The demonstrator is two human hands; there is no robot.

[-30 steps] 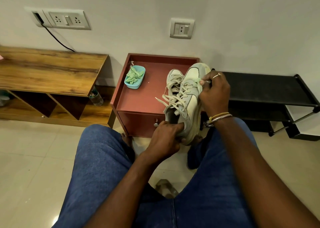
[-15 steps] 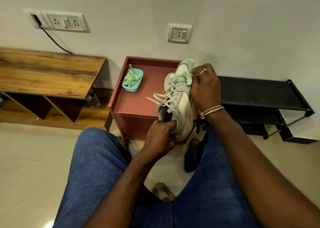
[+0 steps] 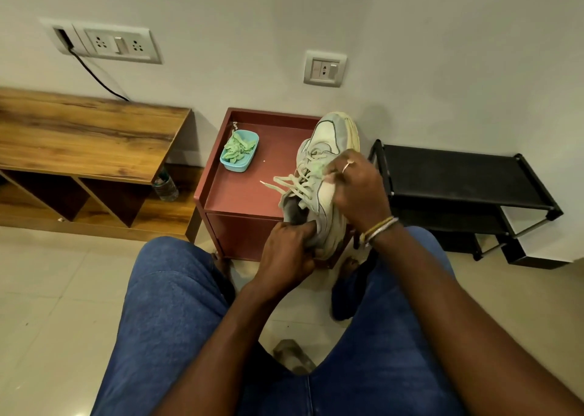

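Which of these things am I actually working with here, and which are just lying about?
In hand:
- sneaker, heel gripped by left hand
- green wipe, pinched against it by right hand
- blue tub of matching wipes
- red cabinet under them

Lying about:
- wooden bench
- water bottle
- black rack
- wall sockets

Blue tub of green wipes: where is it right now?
Head view: the blue tub sits on the red cabinet top, near its back left corner, apart from and left of the sneaker.
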